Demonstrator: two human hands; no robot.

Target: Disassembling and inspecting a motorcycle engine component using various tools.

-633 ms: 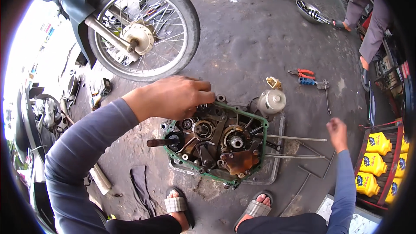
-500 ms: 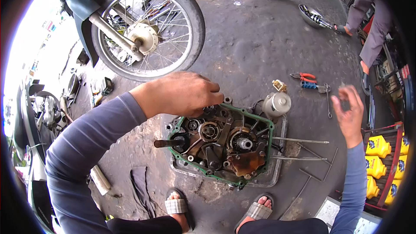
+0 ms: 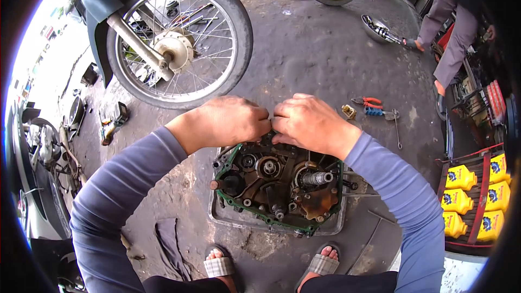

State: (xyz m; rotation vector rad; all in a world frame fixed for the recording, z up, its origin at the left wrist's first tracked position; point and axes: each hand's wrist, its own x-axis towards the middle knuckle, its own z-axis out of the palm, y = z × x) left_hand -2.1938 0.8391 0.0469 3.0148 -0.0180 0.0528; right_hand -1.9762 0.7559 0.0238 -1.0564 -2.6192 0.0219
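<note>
Nearby, wheel point(image 3: 176, 51) and pliers point(image 3: 370, 101); hands point(image 3: 230, 121) point(image 3: 309, 122) over engine point(image 3: 271, 187)

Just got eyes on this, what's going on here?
A person's left hand and right hand are close together at the far edge of an opened engine, fingers bent; anything they pinch is hidden. A shaft stands exposed. Pliers lie beyond, to the right.

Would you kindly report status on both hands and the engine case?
Left hand, right hand close together at far edge of engine case; grip unclear. Case open, shaft exposed. Hands partly block view.
</note>
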